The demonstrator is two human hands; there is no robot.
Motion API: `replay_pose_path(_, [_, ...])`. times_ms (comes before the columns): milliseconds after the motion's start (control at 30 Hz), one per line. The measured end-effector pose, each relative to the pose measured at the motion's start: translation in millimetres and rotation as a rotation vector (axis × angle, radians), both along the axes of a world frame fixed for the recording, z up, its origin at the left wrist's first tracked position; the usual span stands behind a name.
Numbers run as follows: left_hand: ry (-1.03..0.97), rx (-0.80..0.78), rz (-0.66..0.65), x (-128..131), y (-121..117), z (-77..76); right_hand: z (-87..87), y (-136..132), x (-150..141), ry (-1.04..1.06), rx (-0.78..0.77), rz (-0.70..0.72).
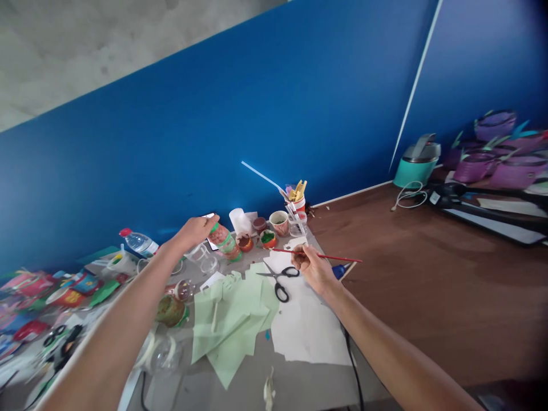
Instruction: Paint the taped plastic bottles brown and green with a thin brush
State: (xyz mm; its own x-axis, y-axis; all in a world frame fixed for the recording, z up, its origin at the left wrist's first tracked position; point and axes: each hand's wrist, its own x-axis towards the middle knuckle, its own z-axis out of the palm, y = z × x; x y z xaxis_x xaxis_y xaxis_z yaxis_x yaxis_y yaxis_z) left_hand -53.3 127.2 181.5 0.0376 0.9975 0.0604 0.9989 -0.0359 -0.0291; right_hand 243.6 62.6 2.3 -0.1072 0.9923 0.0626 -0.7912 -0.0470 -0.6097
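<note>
My left hand (201, 229) reaches to the back of the table, its fingers closed round the top of a bottle painted red and green (226, 242). The bottle leans to one side. In my right hand (311, 267) is a thin red paintbrush (338, 258), pinched by its handle. Its tip points left, close to a small cup of green paint (268, 238). Beside that cup stands another with brown paint (244, 242). Black-handled scissors (280, 282) lie below the brush on pale green paper sheets (233, 325) and white paper (308, 331).
A patterned paper cup (279, 221) and a cup of tools (298, 200) stand by the blue wall. Clear plastic cups (209, 264) and a green-brown painted container (171, 311) are at left, near a red-capped water bottle (139, 242). A blue glue gun (339, 271) lies by my right wrist.
</note>
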Motion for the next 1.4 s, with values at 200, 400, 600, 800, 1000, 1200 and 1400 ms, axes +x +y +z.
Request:
replay_pose_path(200, [0.011,-0.017,-0.061,-0.8,5.6,-7.4,-0.1,0.0,0.2,-0.021,0.02,0.004])
replay_pose_path(400, [0.006,0.006,-0.06,-7.3,10.9,-6.2,0.2,0.9,-0.6,-0.011,0.002,-0.004])
replay_pose_path(600, [0.013,0.058,-0.124,-14.8,14.0,-5.8,-1.3,1.0,-1.3,-0.007,-0.006,-0.01])
replay_pose_path(800, [-0.005,0.109,-0.216,-18.8,12.9,-9.2,-1.7,0.7,-1.1,-0.007,0.002,-0.009])
replay_pose_path(1000, [-0.035,0.165,-0.255,-16.4,8.8,-10.7,-1.6,0.8,-1.0,-0.015,-0.002,-0.016])
replay_pose_path(1200, [-0.05,0.227,-0.246,-17.3,4.8,-9.4,-0.4,0.1,-1.5,0.001,-0.02,-0.024])
replay_pose_path(1400, [-0.095,0.332,-0.236,-19.5,4.7,-5.5,0.5,-0.2,-0.6,-0.019,0.003,-0.013])
